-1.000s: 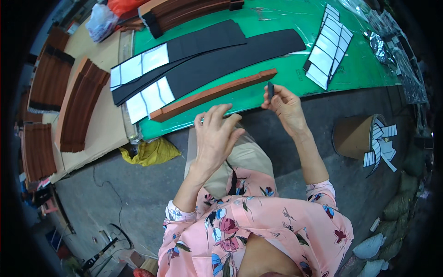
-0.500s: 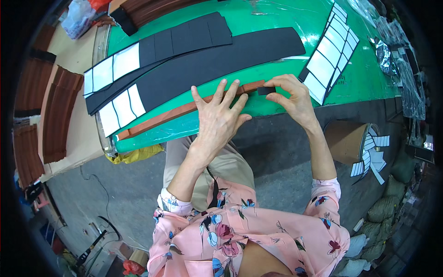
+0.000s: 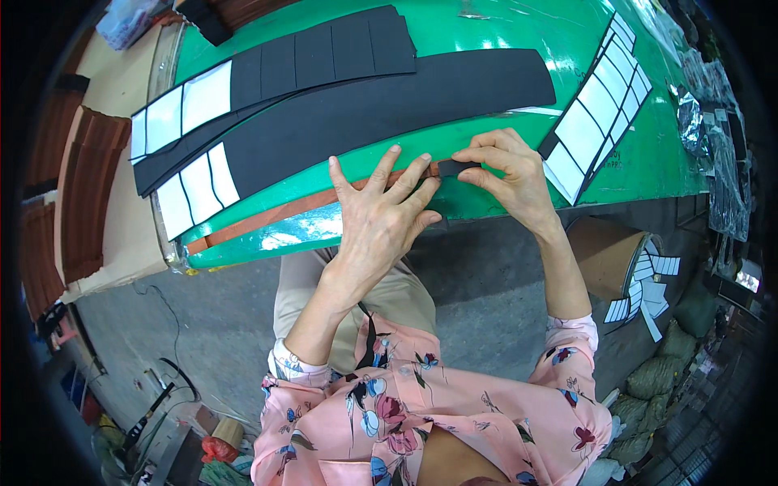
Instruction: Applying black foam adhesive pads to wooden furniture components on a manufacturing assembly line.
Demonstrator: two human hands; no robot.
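Note:
A long reddish-brown wooden strip (image 3: pixel 279 216) lies slantwise along the near edge of the green table. My left hand (image 3: pixel 379 206) rests over the strip, fingers spread and pressed down on it. A small black foam pad (image 3: pixel 456 168) is pinched between thumb and forefinger of my right hand (image 3: pixel 512 174), at the strip's right end. Whether the pad is stuck to the strip I cannot tell. Just beyond the strip lie black foam sheets (image 3: pixel 389 113), scored across; at their left ends white backing (image 3: pixel 194 190) shows.
White scored pieces (image 3: pixel 604 105) lie on the right of the green tabletop (image 3: pixel 486 36). Below the right edge, a brown bin (image 3: pixel 604 251) holds white scraps (image 3: pixel 648 283). Curved brown mouldings (image 3: pixel 85 194) stand at the left. Clear plastic wrap (image 3: pixel 729 186) hangs at the far right.
The black pad has gone from just below the strip's right end to over that end, in my right hand. My left hand stays on the strip. The whole view has shifted slightly.

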